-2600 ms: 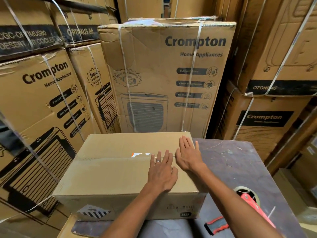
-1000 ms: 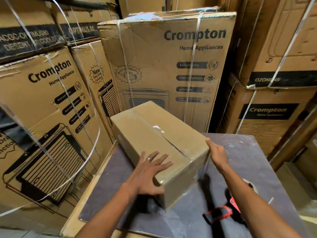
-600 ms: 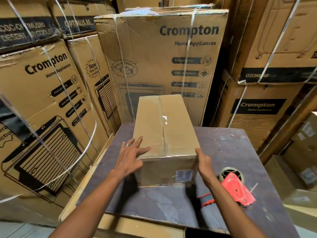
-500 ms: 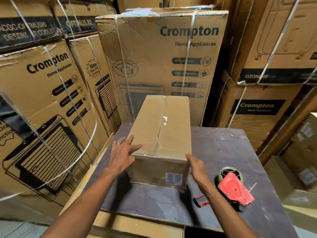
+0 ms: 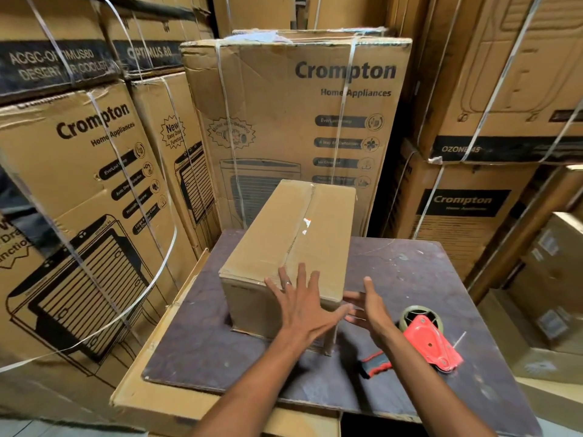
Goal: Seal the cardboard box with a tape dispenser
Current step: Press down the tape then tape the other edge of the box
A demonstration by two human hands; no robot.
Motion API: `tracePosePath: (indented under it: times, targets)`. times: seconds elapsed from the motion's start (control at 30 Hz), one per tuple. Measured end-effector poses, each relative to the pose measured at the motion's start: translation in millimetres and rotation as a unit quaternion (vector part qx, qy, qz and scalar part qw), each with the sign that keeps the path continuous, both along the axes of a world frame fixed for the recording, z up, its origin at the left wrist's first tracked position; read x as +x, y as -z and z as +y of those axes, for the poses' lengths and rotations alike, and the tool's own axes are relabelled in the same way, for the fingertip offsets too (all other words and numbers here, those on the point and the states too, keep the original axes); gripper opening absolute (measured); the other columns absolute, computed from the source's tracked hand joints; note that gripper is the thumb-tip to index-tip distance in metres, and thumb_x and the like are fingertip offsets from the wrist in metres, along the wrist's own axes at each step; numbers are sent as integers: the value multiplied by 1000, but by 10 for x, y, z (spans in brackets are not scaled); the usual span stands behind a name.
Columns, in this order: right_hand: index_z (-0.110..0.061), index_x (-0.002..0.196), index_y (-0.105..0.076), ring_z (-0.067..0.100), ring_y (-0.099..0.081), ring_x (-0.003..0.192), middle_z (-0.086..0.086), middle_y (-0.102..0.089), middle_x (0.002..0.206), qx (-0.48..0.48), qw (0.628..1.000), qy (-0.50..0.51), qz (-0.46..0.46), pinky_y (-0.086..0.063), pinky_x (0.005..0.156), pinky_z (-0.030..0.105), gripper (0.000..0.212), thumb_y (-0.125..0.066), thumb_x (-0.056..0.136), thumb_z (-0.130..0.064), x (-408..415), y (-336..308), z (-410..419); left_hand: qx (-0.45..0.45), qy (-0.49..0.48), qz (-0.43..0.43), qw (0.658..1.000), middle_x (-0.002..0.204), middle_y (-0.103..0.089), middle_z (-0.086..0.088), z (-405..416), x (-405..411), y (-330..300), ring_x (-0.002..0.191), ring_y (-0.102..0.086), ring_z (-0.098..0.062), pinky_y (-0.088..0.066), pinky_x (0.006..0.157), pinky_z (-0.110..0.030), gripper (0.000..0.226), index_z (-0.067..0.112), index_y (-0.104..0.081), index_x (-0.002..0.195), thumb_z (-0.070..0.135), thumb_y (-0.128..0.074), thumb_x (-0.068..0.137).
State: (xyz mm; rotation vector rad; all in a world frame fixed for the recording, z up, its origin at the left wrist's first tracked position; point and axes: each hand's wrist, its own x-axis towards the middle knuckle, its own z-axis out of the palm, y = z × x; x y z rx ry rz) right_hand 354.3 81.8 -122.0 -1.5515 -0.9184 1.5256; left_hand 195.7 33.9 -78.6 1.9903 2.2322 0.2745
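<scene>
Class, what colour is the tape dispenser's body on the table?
Red, with a black and red handle; the tape dispenser shows best in the head view.

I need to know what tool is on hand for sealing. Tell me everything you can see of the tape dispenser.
The tape dispenser lies on its side on the dark tabletop, to the right of the cardboard box and apart from it. It has a flat red body that looks like painted metal, a roll behind it, and a black handle with red trim pointing toward the person. The right forearm crosses over the handle; neither hand holds it.
</scene>
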Motion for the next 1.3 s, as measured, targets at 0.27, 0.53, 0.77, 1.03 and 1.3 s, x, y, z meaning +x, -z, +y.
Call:
tracePosePath:
  times: [0.27,0.53,0.77,1.03,1.3]
  targets:
    - [-5,103,-76,32,-73,91,13,-78,102,14,1000,-12,1,-60,81,42,65,-35,108,-55,-18,-70,-59,0,-21,-25,999,169,-11,-8,-38,-66,-70,151,9,-48,11,111,-75,90,28,-28,152,73,-46,77]
    - [-15,110,-78,30,-70,115,12,-77,115,184,961,7,-209,-56,100,46,21,-66,94,-20,-51,-217,63,54,30,7,998,163,-30,6,-363,-978,-14,154,-14,-32,-4,119,-67,80,28,-45,132,68,-50,63]
    - [-13,146,-52,43,-25,150,21,-37,159,305,826,-85,-466,-24,121,56,80,-70,68,-6,-197,-339,219,82,28,15,996,154,-47,7,-624,-1626,19,151,-25,-27,-5,122,-62,88,21,-43,145,55,-59,65]
    - [-24,149,-48,40,-36,145,8,-46,151,302,714,-253,-579,-24,119,56,86,-77,69,-32,-460,-396,29,53,-38,11,998,135,-65,5,-595,-2088,-96,149,-32,-28,-8,122,-62,104,20,-34,154,31,-74,59]
    - [-24,139,-63,40,-50,129,8,-59,148,372,739,-231,-512,-40,104,45,74,-83,71,-44,-969,-334,-248,45,-114,11,992,133,-66,-4,-453,-2638,-181,144,-40,-32,-9,123,-60,99,18,-42,148,14,-89,60]
